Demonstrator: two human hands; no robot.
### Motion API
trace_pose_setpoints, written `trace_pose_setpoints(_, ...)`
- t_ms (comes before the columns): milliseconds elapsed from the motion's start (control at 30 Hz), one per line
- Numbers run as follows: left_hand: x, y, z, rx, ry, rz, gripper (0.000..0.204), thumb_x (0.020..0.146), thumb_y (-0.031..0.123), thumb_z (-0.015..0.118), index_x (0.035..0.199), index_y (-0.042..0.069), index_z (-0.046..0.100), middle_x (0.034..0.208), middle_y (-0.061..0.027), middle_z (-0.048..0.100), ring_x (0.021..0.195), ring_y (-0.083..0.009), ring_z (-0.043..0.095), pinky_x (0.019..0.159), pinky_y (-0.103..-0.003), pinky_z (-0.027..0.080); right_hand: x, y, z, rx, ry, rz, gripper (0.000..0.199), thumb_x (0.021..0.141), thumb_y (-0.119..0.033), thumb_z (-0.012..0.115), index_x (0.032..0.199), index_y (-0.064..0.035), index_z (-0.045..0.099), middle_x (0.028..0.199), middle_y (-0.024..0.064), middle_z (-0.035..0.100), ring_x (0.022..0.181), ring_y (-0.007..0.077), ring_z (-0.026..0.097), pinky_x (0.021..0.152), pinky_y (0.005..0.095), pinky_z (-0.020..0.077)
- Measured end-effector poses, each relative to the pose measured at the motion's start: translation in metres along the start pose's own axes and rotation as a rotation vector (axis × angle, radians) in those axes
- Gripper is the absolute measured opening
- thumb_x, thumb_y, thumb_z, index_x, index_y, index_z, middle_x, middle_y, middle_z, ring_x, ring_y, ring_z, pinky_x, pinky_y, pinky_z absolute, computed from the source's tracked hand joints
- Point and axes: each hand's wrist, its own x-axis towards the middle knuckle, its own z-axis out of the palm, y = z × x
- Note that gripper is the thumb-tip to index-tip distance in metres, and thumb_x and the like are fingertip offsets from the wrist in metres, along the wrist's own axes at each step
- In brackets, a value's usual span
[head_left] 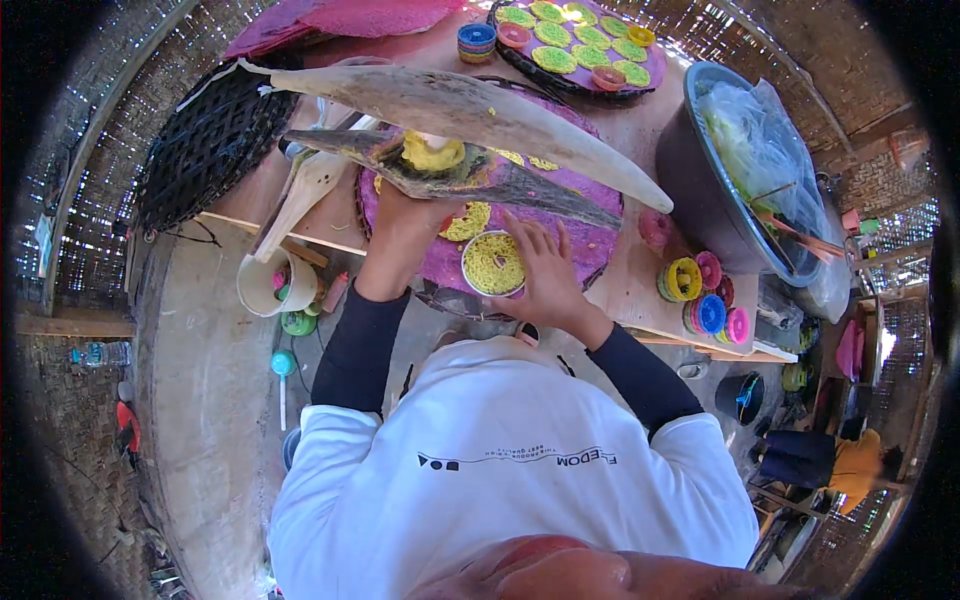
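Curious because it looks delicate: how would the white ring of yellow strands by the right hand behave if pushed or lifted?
The white ring probably weighs little, as its rim looks thin. The yellow strands inside could break apart, since they look fine. Pushed, it would likely slide rather than roll, lying flat on the purple mat.

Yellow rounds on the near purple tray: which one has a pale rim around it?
The yellow round beside the right hand; the yellow patch to its upper left shows no such rim.
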Motion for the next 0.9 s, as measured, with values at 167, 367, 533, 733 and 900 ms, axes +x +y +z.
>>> trace_pose_setpoints(167, 0.004, -0.001, -0.005, 0.049, 0.009, 0.039, 0.023, 0.065, -0.004, 0.054, 0.087, 0.001, 0.052, 0.078, -0.0047, 0.057, 0.066, -0.0109, 0.053, 0.056, -0.021, 0.042, 0.003, 0.023, -0.014, 0.229, 0.007, 0.013, 0.097, 0.056, -0.041, 0.069, 0.132, -0.0047, 0.021, 0.121, 0.0194, 0.038, 0.116, 0.0336, 0.033, 0.098, 0.0512, 0.0159)
trace_pose_setpoints(367, 0.013, 0.001, -0.005, -0.006, -0.011, 0.091, 0.024, 0.065, -0.006, 0.053, 0.088, 0.0, 0.052, 0.078, -0.0058, 0.057, 0.067, -0.0113, 0.054, 0.057, -0.022, 0.043, 0.022, 0.052, -0.02, -0.076, 0.196, 0.119, 0.084, 0.061, -0.038, 0.07, 0.127, -0.0023, 0.032, 0.12, 0.0195, 0.043, 0.104, 0.0315, 0.045, 0.09, 0.0389, 0.0317)
trace_pose_setpoints(533, 0.016, 0.008, 0.006, 0.087, -0.028, -0.055, 0.033, 0.065, 0.006, 0.067, 0.095, 0.001, 0.053, 0.088, -0.0036, 0.058, 0.076, -0.0112, 0.055, 0.067, -0.025, 0.045, 0.024, 0.076, -0.049, 1.114, 0.384, 0.136, 0.078, 0.071, -0.043, 0.063, 0.127, 0.0008, 0.031, 0.115, 0.0118, 0.05, 0.107, 0.0231, 0.046, 0.089, 0.0326, 0.0369)
trace_pose_setpoints(733, 0.035, 0.016, 0.047, 0.609, -0.377, 0.3, 0.064, 0.059, 0.016, 0.078, 0.111, 0.001, 0.044, 0.105, -0.0075, 0.054, 0.095, -0.0179, 0.053, 0.082, -0.029, 0.043, 0.0, 0.041, -0.154, 0.987, -0.34, 0.219, 0.075, 0.077, -0.049, 0.054, 0.125, 0.0032, 0.031, 0.117, 0.008, 0.048, 0.103, 0.0181, 0.047, 0.086, 0.0287, 0.0389)
trace_pose_setpoints(900, 0.11, -0.004, 0.017, -0.239, -0.588, 0.329, 0.068, 0.068, 0.029, 0.071, 0.12, 0.003, 0.036, 0.117, -0.0097, 0.047, 0.11, -0.021, 0.043, 0.094, -0.037, 0.034, -0.008, 0.043, -0.167, 1.071, -0.391, 0.159, 0.079, 0.071, -0.058, 0.056, 0.121, 0.0003, 0.038, 0.102, 0.0066, 0.051, 0.085, 0.0132, 0.052, 0.071, 0.024, 0.0436)
